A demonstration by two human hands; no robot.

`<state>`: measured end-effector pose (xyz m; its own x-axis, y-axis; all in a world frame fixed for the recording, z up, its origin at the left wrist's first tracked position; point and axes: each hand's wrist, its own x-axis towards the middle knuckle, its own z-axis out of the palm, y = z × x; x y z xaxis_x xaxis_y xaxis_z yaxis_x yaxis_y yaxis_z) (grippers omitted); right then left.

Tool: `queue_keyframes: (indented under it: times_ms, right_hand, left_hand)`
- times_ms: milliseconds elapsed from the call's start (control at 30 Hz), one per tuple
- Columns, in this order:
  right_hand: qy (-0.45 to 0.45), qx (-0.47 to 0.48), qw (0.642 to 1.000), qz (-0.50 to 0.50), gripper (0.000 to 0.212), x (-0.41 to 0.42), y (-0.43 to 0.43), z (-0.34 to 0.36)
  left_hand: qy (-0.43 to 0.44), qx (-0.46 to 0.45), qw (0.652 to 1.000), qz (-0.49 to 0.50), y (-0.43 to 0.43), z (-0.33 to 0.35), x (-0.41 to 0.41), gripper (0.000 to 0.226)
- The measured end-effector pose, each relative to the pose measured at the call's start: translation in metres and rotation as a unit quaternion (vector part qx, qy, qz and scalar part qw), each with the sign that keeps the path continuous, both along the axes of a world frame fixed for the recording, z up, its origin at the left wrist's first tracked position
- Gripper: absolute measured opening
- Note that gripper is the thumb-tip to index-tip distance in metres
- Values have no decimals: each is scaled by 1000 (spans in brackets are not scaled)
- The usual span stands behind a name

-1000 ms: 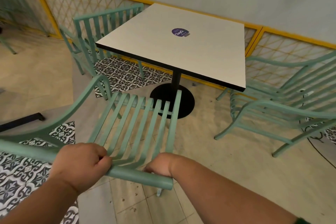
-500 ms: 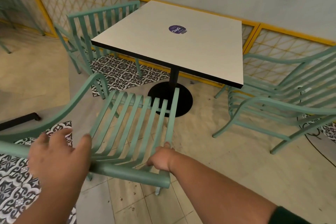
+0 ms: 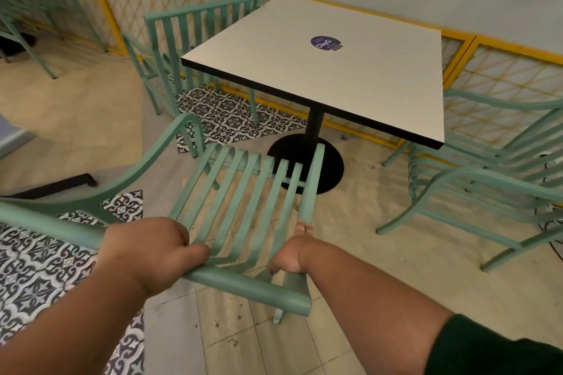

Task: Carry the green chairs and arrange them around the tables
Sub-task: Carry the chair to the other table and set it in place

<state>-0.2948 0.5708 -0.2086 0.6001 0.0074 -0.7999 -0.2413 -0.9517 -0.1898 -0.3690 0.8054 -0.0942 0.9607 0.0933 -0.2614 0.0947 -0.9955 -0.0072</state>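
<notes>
Green chair (image 3: 249,288) | left hand (image 3: 146,250) curled over top rail | right hand (image 3: 289,256) gripping side slat | both forearms outstretched

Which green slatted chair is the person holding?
The nearest green slatted chair, facing the white square table: the left hand and right hand grip its back. The chair left of the table and the stacked chairs stand untouched.

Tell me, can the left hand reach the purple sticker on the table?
Probably not: the left hand grips the green chair, which stands between it and the purple sticker on the table.
</notes>
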Motion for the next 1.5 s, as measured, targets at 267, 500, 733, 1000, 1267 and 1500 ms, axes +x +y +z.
queue_keyframes:
  times_ms: [267, 500, 733, 1000, 1267, 1500]
  right_hand:
    - [8, -51, 998, 44, 144, -18, -6, -8]
    - [59, -144, 969, 190, 118, -42, -5, 11]
    - [70, -144, 970, 185, 113, -61, -27, -1]
    - [27, -70, 972, 221, 66, -54, -40, -5]
    - [-10, 25, 984, 176, 45, -63, -43, 19]
    - [39, 160, 986, 12, 45, -127, -29, 87]
  left_hand:
    - [4, -21, 1000, -9, -1, 1, -21, 65]
    - [9, -15, 999, -34, -5, 2, -38, 63]
    - [13, 26, 999, -43, -32, 7, -48, 50]
    - [13, 27, 999, -13, -34, 7, -46, 51]
    - [26, 25, 999, 10, -33, 10, -45, 52]
    - [44, -28, 999, 6, -28, 11, -53, 73]
